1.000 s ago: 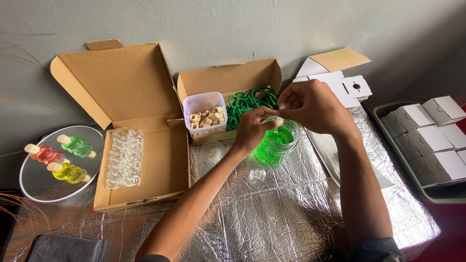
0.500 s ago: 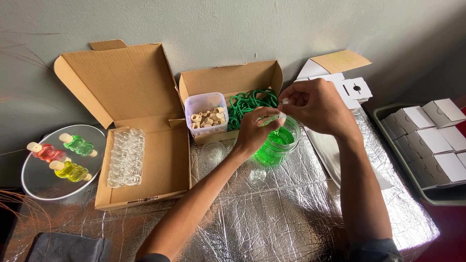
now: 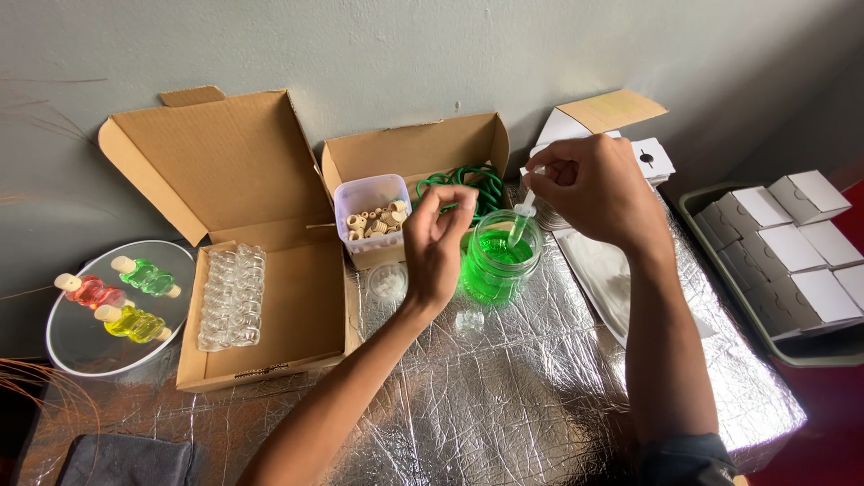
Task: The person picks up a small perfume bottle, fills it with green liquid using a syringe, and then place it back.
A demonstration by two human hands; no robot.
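Observation:
A glass jar of green liquid (image 3: 493, 270) stands on the foil-covered table (image 3: 504, 405). My right hand (image 3: 594, 184) hovers above it, pinching a clear plastic dropper (image 3: 522, 216) whose tip points down into the jar's mouth. My left hand (image 3: 438, 243) is raised just left of the jar, not touching it. Its fingertips are pinched together and nothing shows between them. A small empty clear bottle (image 3: 469, 320) lies on the foil in front of the jar.
A small box (image 3: 414, 153) holds a tub of cork stoppers (image 3: 373, 216) and green cord (image 3: 472, 184). An open flat box (image 3: 297, 315) holds clear bottles (image 3: 232, 297). A round mirror tray (image 3: 72, 346) carries red, green and yellow filled bottles. A tray of white boxes (image 3: 792, 261) is at right.
My left hand has let go of the jar and lifted to its left. My right hand has lowered the dropper's tip into the jar's mouth.

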